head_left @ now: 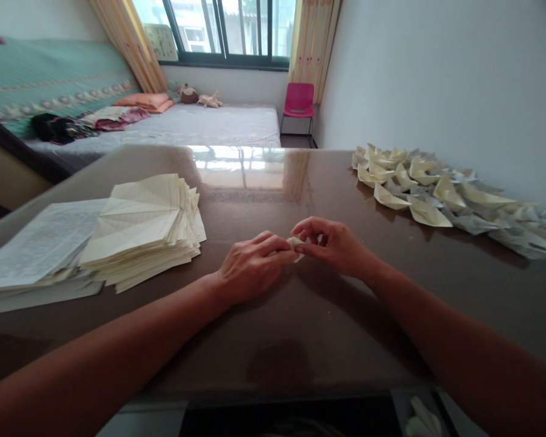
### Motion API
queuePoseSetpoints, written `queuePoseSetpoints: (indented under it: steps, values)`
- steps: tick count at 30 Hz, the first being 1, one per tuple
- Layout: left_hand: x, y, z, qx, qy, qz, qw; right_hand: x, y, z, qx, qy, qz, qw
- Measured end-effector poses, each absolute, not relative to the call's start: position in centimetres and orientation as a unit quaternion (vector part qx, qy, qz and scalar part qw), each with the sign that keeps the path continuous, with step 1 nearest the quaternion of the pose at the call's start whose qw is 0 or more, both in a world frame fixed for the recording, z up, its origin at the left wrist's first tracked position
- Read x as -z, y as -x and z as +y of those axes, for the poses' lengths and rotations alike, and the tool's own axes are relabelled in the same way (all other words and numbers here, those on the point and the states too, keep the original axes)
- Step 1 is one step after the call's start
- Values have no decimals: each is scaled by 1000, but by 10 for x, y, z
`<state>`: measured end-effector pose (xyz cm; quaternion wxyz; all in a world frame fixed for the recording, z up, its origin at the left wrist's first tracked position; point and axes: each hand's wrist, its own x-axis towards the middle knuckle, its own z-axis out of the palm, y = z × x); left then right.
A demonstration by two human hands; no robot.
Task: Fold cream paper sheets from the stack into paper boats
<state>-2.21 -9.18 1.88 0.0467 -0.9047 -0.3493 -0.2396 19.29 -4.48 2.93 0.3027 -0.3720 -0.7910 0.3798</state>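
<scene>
Between my hands, over the middle of the brown table (236, 340), is a small piece of folded cream paper (295, 243). My left hand (257, 264) is closed on its left side, fingers bent and back of the hand upward. From the right, my right hand (330, 246) pinches the paper between thumb and fingers. Most of the paper is hidden by the fingers, so its full shape cannot be made out.
To the left lies a stack of creased cream sheets (136, 212), beside printed sheets (40, 237). Many folded paper boats (430, 212) crowd the right side near the wall. Beyond the table are a bed (227, 124) and a pink chair (299, 100).
</scene>
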Motion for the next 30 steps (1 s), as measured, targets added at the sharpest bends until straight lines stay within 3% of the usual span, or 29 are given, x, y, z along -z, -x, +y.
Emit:
queuePoseSetpoints:
  steps: [3,6,12,30]
  values:
    - [-19,20,-91,325,840,-432,46,-31,-193,-46,-320,386,-802,326]
    - [-17,17,-89,322,827,-461,3,-28,-193,-47,-288,368,-826,315]
    - [-11,18,-83,328,830,-443,-90,-24,-192,-50,-220,314,-874,299]
    - [-9,12,-86,375,824,-386,-181,-40,-193,-65,-89,288,-922,244]
